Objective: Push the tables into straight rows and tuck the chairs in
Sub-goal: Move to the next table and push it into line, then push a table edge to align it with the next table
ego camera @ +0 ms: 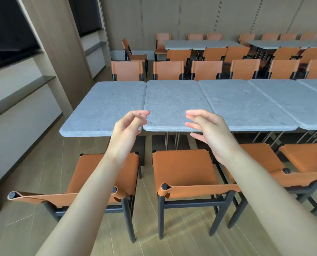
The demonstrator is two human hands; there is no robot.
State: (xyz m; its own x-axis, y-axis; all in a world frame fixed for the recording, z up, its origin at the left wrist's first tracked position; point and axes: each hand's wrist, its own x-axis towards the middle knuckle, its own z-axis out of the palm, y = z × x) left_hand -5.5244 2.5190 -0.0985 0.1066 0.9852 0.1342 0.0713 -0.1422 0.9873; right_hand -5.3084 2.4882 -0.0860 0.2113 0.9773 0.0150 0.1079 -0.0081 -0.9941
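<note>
A row of grey stone-topped tables runs left to right in front of me. The leftmost table [102, 106] sits slightly nearer to me than the second table [172, 100], so their front edges are offset. My left hand [130, 126] hovers over the gap between them, fingers loosely curled, holding nothing. My right hand [207, 126] hovers at the second table's front edge, fingers relaxed and holding nothing. Below my arms stand orange leather chairs with black frames: the left chair [91, 172], the middle chair [183, 169] and the right chair [264, 163], all pulled out from the tables.
Orange chairs [168, 70] line the far side of the row. A second row of tables [200, 44] with chairs stands at the back. One chair [133, 50] stands apart at the back left. A wall with shelves [24, 85] runs along the left.
</note>
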